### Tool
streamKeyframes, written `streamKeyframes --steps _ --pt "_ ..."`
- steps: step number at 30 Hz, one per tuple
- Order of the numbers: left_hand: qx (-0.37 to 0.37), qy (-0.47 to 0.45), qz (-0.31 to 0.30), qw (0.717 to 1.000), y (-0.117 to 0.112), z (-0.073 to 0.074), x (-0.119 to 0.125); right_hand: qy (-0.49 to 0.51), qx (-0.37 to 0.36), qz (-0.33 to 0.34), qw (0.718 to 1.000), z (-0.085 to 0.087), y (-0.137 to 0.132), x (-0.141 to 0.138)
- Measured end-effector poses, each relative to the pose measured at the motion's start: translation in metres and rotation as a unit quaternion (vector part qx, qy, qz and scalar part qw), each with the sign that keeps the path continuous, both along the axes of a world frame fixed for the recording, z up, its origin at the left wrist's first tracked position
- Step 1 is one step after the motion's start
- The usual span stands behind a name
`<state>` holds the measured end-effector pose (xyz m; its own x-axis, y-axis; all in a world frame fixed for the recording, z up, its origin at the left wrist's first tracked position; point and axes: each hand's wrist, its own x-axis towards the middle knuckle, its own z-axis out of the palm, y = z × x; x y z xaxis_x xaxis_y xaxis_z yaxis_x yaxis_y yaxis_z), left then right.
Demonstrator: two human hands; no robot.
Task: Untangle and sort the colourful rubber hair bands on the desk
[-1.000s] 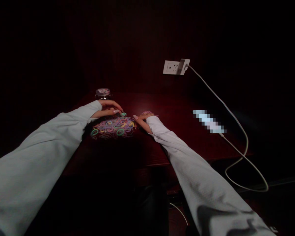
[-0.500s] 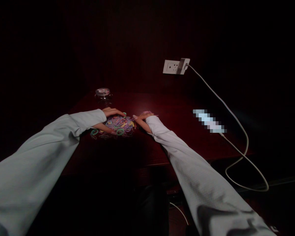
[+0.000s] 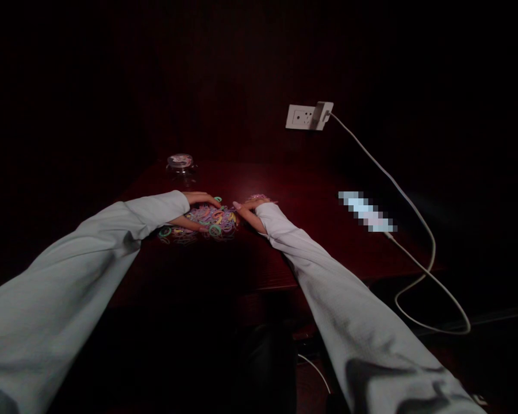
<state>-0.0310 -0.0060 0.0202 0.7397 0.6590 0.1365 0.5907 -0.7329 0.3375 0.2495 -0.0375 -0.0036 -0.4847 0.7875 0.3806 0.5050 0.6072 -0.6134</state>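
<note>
A heap of small pastel elastic rings (image 3: 209,217) lies on a dark red wooden table (image 3: 284,253). My left hand (image 3: 196,208) curves round the heap's left side, fingers along its far edge and thumb along its near edge, holding nothing I can make out. My right hand (image 3: 248,213) rests flat at the heap's right side, fingers stretched toward the rings. A few rings lie beyond my right wrist. Both arms wear pale long sleeves.
A small clear jar with a lid (image 3: 180,164) stands at the back left of the table. A white wall socket with a charger (image 3: 310,117) feeds a white cable (image 3: 418,230) running to a blurred-out object (image 3: 366,211) on the right. The surroundings are very dark.
My left hand has dropped from the heap's far side and cupped round it, pushing the rings rightward into a tighter pile. The right hand has stayed still.
</note>
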Motion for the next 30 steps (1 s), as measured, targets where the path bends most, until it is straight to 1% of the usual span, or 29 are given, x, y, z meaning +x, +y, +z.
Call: streamKeyframes --steps 3,7,12,17,20,23,27,30 --pt "-0.001 -0.002 0.009 1.000 0.000 0.000 0.000 0.000 -0.002 -0.007 1.000 0.000 -0.001 -0.001" --pt "-0.015 -0.003 0.028 0.999 0.002 0.000 -0.001 -0.007 0.015 -0.005 1.000 0.000 -0.001 -0.001" --pt "-0.037 -0.019 0.051 0.998 0.000 0.005 0.001 -0.012 0.018 -0.008 1.000 -0.002 0.002 -0.001" --pt "-0.076 -0.083 0.089 0.990 -0.004 0.006 0.004 -0.022 0.018 -0.016 0.999 -0.005 0.005 -0.001" --pt "-0.096 -0.126 0.097 0.983 -0.002 0.002 0.004 -0.019 0.027 -0.010 0.999 -0.008 0.008 -0.002" --pt "-0.111 -0.159 0.113 0.975 0.001 0.001 0.005 -0.021 0.023 -0.025 0.999 -0.010 0.010 -0.003" --pt "-0.120 -0.193 0.111 0.967 0.002 0.003 0.007 -0.019 0.018 -0.018 0.999 -0.009 0.009 -0.002" --pt "-0.113 -0.191 0.107 0.969 0.001 0.004 0.008 -0.015 0.023 -0.009 1.000 -0.009 0.008 -0.001"
